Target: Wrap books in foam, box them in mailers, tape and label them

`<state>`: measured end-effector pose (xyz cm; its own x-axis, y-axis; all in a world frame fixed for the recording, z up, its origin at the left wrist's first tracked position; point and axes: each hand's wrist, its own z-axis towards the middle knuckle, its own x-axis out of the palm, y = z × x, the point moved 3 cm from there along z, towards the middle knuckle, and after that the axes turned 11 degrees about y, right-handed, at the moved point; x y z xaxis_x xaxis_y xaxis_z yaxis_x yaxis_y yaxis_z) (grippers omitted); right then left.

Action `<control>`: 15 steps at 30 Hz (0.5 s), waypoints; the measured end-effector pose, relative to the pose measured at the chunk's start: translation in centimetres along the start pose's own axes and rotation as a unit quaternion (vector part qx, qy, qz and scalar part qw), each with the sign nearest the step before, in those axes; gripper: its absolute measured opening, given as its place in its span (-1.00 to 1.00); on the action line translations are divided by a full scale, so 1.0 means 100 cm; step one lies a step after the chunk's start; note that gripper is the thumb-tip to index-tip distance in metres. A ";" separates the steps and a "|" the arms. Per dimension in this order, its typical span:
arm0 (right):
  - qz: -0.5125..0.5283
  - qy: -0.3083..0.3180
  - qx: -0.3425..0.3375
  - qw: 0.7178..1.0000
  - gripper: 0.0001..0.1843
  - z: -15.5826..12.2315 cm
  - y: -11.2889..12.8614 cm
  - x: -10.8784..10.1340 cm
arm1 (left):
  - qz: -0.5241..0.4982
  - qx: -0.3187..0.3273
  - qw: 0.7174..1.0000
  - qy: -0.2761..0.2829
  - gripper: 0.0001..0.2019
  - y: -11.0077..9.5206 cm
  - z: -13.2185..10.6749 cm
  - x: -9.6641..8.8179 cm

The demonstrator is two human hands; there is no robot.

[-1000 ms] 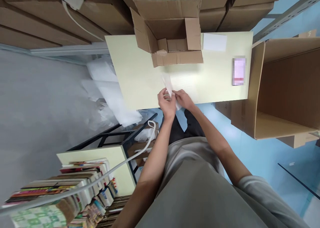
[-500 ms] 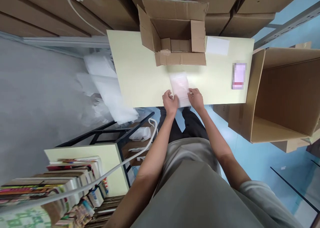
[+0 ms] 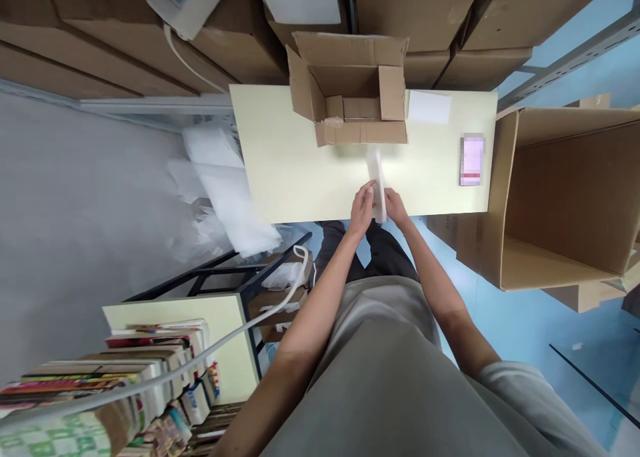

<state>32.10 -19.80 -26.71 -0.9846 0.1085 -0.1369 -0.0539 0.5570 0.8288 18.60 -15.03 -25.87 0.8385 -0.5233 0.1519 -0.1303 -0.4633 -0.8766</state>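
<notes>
A thin, whitish wrapped packet (image 3: pixel 378 177) stands on its edge at the table's front, slightly blurred; what it contains is hidden. On its left side, my left hand (image 3: pixel 363 208) grips it with bent fingers. My right hand (image 3: pixel 395 206) closes on it from the other side, some of its fingers hidden behind it. Beyond the packet an open cardboard box (image 3: pixel 361 133) sits on the pale yellow table (image 3: pixel 280 177), its flaps spread.
A white sheet (image 3: pixel 429 107) and a pixelated pink rectangle (image 3: pixel 472 160) lie on the table's right. A large open carton (image 3: pixel 510 197) stands beside it. White wrapping sheets (image 3: pixel 225 197) hang at the left. Books (image 3: pixel 165 350) and a pale cable (image 3: pixel 235 335) are lower left.
The packet lay flat between my hands; now it is turned up on its edge. My hands have come closer together, and the view has shifted slightly.
</notes>
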 end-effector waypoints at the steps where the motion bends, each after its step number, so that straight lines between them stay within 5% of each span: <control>1: 0.055 0.015 0.006 0.998 -0.53 -0.004 -0.001 -0.001 | 0.018 -0.007 1.000 -0.010 -0.48 -0.001 0.001 0.000; 7: 0.238 0.048 0.017 0.970 -0.46 -0.033 0.006 0.003 | 0.011 -0.083 0.992 -0.093 -0.40 -0.009 0.000 -0.020; 11: 0.169 0.043 0.000 0.985 -0.49 -0.045 0.023 -0.007 | -0.073 -0.081 0.990 -0.091 -0.38 -0.031 -0.017 -0.036; 15: -0.022 -0.082 -0.027 0.996 -0.52 -0.063 0.057 -0.036 | -0.047 -0.046 0.993 -0.096 -0.45 -0.062 -0.035 -0.050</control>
<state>34.31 -22.20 -18.02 -0.9410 0.2210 -0.2562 -0.1086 0.5198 0.8473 13.34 -12.00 -19.58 0.9334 -0.3327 0.1344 -0.0867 -0.5727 -0.8152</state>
